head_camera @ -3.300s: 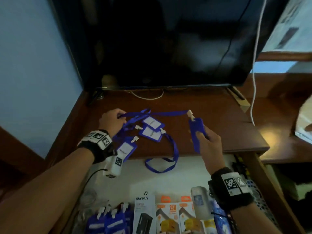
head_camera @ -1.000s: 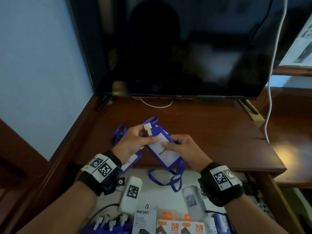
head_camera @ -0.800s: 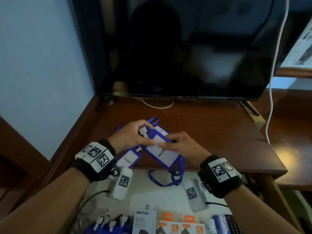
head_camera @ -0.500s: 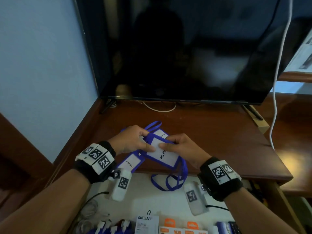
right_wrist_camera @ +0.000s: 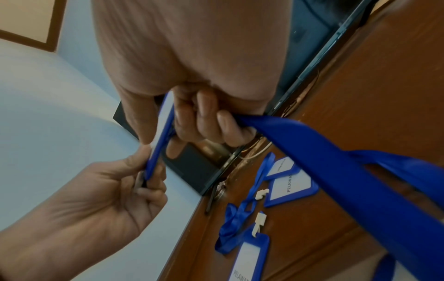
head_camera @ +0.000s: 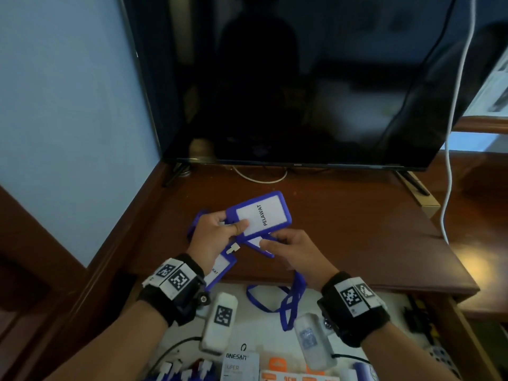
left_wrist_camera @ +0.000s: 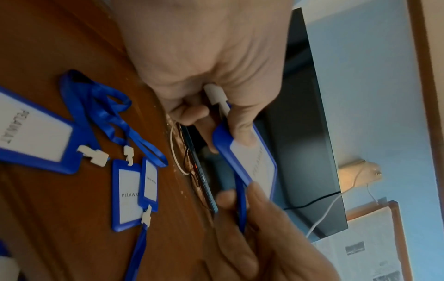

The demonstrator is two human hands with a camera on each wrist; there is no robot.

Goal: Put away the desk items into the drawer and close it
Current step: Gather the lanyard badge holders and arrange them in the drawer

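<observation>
A blue badge holder (head_camera: 261, 215) with a white "PELAWAT" card is lifted above the wooden desk (head_camera: 357, 229). My left hand (head_camera: 233, 225) pinches its clip end (left_wrist_camera: 216, 95), thumb on the card. My right hand (head_camera: 270, 243) is close beside it; its fingers curl round the blue lanyard strap (right_wrist_camera: 324, 157) and its thumb lies against the holder's edge (right_wrist_camera: 159, 138). The strap hangs in loops (head_camera: 291, 301) over the open drawer (head_camera: 258, 336). Three more blue badge holders (left_wrist_camera: 36, 131) (left_wrist_camera: 125, 194) (right_wrist_camera: 250, 256) lie on the desk with their lanyards.
A dark TV (head_camera: 302, 92) stands at the back of the desk, with a white cable (head_camera: 450, 133) hanging on the right. Product boxes (head_camera: 242, 367) and more badge clips (head_camera: 178, 369) fill the drawer's near end. A pale wall closes the left side.
My left hand has lifted the badge holder and swung it up and to the right, card facing me. The right hand has slipped off the card's face to the lower edge and the strap.
</observation>
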